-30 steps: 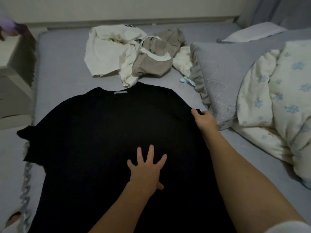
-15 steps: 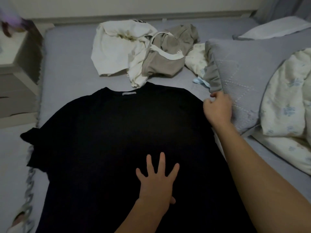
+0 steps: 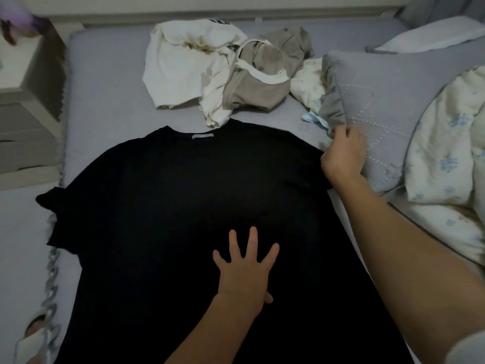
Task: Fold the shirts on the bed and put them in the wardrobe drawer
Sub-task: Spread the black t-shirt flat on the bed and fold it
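Black shirt (image 3: pixel 183 206) lies collar-away; left hand (image 3: pixel 244 274) splayed flat, right hand (image 3: pixel 343 153) curled at its shoulder.

bed (image 3: pixel 105 82) grey sheet | near centre: black shirt (image 3: pixel 183 206) spread flat, collar far | far centre: crumpled white shirt (image 3: pixel 178 67) touching beige shirt (image 3: pixel 257 85) | right: grey pillow (image 3: pixel 380 101), floral quilt (image 3: pixel 451 143) | far right: white pillow (image 3: pixel 425 35)
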{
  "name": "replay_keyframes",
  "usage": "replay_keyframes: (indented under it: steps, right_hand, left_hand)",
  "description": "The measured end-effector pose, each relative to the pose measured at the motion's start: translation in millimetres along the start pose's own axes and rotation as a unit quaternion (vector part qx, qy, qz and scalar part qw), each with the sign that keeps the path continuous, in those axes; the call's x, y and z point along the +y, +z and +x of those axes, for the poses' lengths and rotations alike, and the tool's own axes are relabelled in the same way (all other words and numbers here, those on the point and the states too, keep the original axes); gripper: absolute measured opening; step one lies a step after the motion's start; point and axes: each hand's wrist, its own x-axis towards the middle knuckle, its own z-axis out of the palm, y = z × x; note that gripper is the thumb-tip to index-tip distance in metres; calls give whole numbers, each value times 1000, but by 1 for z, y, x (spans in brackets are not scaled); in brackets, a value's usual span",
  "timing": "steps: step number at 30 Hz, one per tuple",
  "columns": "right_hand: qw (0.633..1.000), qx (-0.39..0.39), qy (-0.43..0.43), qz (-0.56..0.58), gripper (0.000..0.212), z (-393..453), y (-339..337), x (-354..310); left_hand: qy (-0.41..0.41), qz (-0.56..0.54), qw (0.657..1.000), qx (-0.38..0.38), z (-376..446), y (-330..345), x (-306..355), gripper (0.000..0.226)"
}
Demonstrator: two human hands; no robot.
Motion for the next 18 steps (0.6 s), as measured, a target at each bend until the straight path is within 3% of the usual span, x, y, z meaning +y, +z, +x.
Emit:
replay_keyframes:
  steps: [3,5,8,11,13,14,18]
  right_hand:
    - [993,65,-84,55,49,-41,8,-21]
    - [987,-8,-141,77,54,-86,25,-32]
    - [976,-123,-179,-16,62,-144,58,-33]
    - [974,-150,-159,-61,65,-139,71,-30]
    - [969,-173,-150,-96,66,-129,69,-34]
    - [967,-182,-137,-113,66,-129,66,-38]
    - [975,-183,-93,-86,70,-151,48,-80]
  left_hand:
    - [0,6,1000,8,-3,-5,2,113]
    - [7,6,1000,14,-9,-9,7,112]
    - [62,-33,997,44,-20,-7,-5,99]
    - [85,-99,970,204,-33,-11,-56,69]
    - [9,-89,942,323,-43,-17,-109,56]
    - [-61,-83,933,344,-48,-22,-140,56]
    - [-322,-142,886,302,-62,-31,-252,65]
